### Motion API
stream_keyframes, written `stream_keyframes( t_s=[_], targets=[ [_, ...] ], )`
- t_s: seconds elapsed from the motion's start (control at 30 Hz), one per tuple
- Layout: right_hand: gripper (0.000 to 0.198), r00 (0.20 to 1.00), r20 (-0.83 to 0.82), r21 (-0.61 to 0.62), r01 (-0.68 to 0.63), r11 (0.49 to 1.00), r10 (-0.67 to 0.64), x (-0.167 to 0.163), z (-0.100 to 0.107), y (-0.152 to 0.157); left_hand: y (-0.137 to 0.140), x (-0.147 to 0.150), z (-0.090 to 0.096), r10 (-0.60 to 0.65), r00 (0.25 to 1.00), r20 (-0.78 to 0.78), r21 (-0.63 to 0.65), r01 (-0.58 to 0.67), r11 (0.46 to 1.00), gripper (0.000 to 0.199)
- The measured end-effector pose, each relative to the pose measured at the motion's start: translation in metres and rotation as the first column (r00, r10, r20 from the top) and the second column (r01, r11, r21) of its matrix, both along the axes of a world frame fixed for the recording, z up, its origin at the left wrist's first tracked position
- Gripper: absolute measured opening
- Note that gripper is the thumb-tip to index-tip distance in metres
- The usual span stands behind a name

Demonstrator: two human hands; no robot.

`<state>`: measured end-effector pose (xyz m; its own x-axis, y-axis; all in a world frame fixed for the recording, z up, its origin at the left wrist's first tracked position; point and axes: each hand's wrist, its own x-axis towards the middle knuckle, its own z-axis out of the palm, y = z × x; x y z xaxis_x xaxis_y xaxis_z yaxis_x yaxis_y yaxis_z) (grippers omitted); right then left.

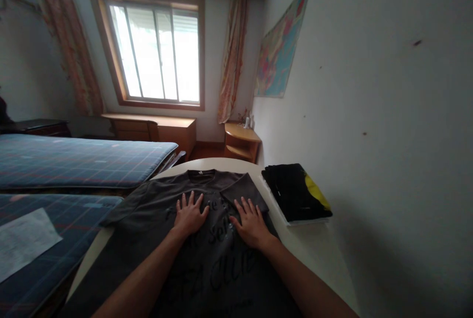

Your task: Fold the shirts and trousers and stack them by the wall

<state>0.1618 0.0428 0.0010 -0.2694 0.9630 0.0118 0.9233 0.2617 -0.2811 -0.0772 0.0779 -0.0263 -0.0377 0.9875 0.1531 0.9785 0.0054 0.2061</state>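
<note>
A dark grey T-shirt (207,269) with black lettering lies face up over a pale round-edged table (221,163), its collar toward the far side. Its left sleeve spreads out flat, while the right sleeve is folded inward over the chest. My left hand (190,214) rests flat on the upper chest, fingers spread. On the right of the chest, just below the folded sleeve, my right hand (250,222) also lies with fingers apart. Neither hand grips the cloth.
A folded black garment with a yellow patch (297,192) sits at the table's right, by the wall. Two plaid mattresses (84,158) stand at the left, a paper sheet (27,239) on the nearer one. Beyond are a desk (173,128) and a corner shelf (242,133).
</note>
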Motion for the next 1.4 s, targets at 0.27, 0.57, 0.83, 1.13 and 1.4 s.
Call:
stream_keyframes(
  t_s=[0.27, 0.57, 0.83, 1.13, 1.4],
  targets=[
    [0.071, 1.0, -0.009, -0.007, 0.005, 1.0, -0.005, 0.031, -0.005, -0.054, 0.006, -0.005, 0.011, -0.003, 1.0, -0.006, -0.037, 0.003, 0.999, 0.065],
    [0.064, 0.998, -0.043, 0.008, -0.045, 0.999, 0.045, 0.052, -0.002, -0.073, -0.029, 0.064, 0.025, -0.46, 0.882, 0.102, 0.098, 0.451, 0.887, 0.065],
    [0.054, 0.979, -0.134, 0.168, 0.176, 0.97, -0.155, 0.06, 0.0, -0.048, -0.056, 0.095, 0.013, -0.513, 0.849, 0.128, 0.01, 0.516, 0.856, 0.059],
    [0.049, 0.935, -0.081, 0.105, 0.352, 0.93, -0.345, 0.053, 0.006, 0.015, -0.063, 0.094, 0.017, -0.522, 0.839, 0.156, 0.002, 0.528, 0.849, 0.059],
    [0.044, 0.911, -0.256, 0.12, 0.363, 0.924, -0.325, 0.053, -0.002, 0.046, -0.061, 0.094, 0.018, -0.493, 0.85, 0.184, 0.047, 0.494, 0.868, 0.061]
  ],
)
